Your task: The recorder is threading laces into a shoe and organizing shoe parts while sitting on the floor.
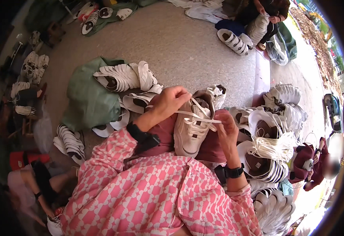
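Note:
A cream sneaker [187, 137] rests across my lap between my knees, toe toward me. A flat white shoelace [195, 116] runs through its upper eyelets, its loose lengths drawn out above the tongue. My left hand [169, 103], to the left of the shoe's collar, is closed in a pinch on one length of the lace. On the other side, my right hand [228, 128] grips another length between thumb and fingers. Just beyond the sneaker's heel sits a second white shoe [218, 95], partly hidden.
Nested shoe uppers [264, 128] are piled at my right, with a bundle of white laces [276, 146] on them. At left lie a green sack [91, 94] and a row of uppers [124, 76]. Other people work nearby; one far right handles uppers [258, 29].

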{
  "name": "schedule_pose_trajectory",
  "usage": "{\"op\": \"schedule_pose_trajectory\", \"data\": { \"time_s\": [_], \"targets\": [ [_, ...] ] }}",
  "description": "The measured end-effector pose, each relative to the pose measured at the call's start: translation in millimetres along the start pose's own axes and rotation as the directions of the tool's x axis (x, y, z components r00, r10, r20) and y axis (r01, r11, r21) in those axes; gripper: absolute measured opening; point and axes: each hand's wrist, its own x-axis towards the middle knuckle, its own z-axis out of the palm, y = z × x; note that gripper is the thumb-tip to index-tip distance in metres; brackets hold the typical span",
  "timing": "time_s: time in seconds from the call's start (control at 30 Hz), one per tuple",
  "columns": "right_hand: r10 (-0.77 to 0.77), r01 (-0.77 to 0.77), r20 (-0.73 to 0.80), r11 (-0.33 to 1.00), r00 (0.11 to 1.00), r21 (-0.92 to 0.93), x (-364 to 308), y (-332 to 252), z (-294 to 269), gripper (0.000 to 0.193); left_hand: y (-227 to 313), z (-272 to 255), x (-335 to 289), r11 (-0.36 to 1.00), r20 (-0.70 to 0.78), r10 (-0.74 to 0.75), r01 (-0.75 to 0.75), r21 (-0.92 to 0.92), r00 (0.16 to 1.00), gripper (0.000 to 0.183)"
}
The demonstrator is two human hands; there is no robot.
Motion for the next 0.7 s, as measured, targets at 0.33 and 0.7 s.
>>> {"op": "schedule_pose_trajectory", "data": {
  "time_s": [0.33,0.7],
  "targets": [
    [-0.049,0.078,0.195,0.986,0.980,-0.147,9.0,-21.8,-11.0,0.019,-19.6,-16.5,-58.4,0.329,0.440,-0.380,0.563,-0.758,0.814,0.040],
    [0.021,0.002,0.248,0.996,0.969,-0.090,25.7,-57.7,-14.2,0.024,1.7,-22.1,-25.5,0.587,0.375,-0.017,0.313,-0.746,0.927,0.030]
  ]
}}
